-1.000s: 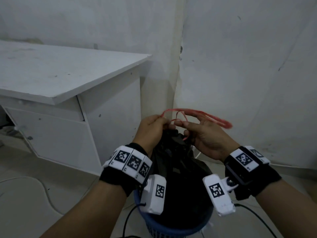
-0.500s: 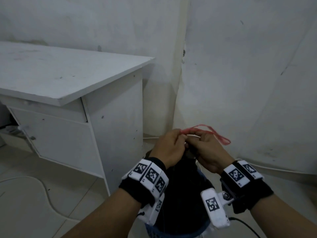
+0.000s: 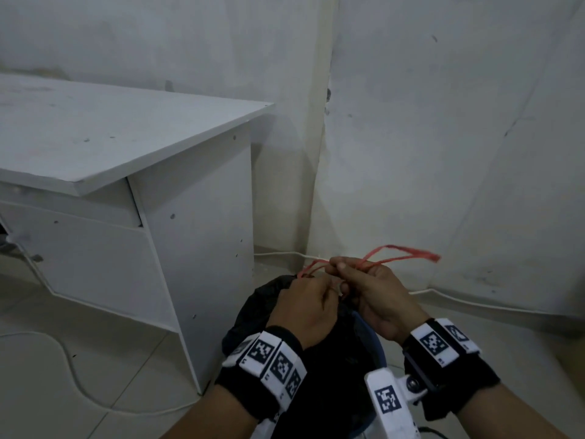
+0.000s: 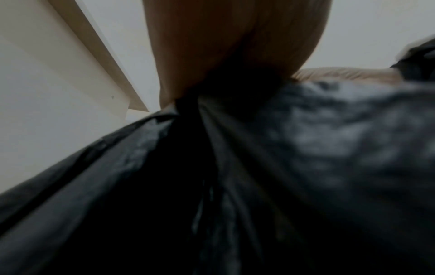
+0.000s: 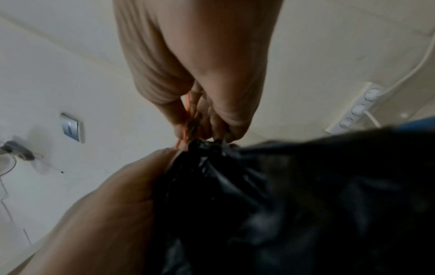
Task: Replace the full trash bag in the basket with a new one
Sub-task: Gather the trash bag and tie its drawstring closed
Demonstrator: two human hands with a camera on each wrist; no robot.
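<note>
Tying is the step in hand: the mouth of the full black trash bag (image 3: 253, 312) is being bound with a red string (image 3: 395, 253), and the bag sits in the blue basket (image 3: 378, 346), low in the head view between the two forearms, on the floor just right of the white table (image 3: 110, 137). No new bag shows in any view.

Taking things from left to right, a white cable (image 3: 68, 359) snakes over the floor tiles, then the table's side panel stands close beside the bag. The left hand (image 3: 305, 304) comes next; its grip is clenched, fingers curled down onto the gathered neck of the bag, and a small loop of the string shows at its knuckles. Whether it pinches the string as well as the plastic cannot be told. Touching it, the right hand (image 3: 378, 294) has its grip closed on the string, thumb and forefinger pinching the strands, whose free ends trail off to the right, blurred. From the right wrist view the string runs down between the fingers (image 5: 195, 104) to the bunched plastic.

By my judgement the knot is not yet finished. The next move calls for the left hand holding the neck tight while the right draws the ends through and pulls them snug. Only then can the bag be lifted out.
</note>
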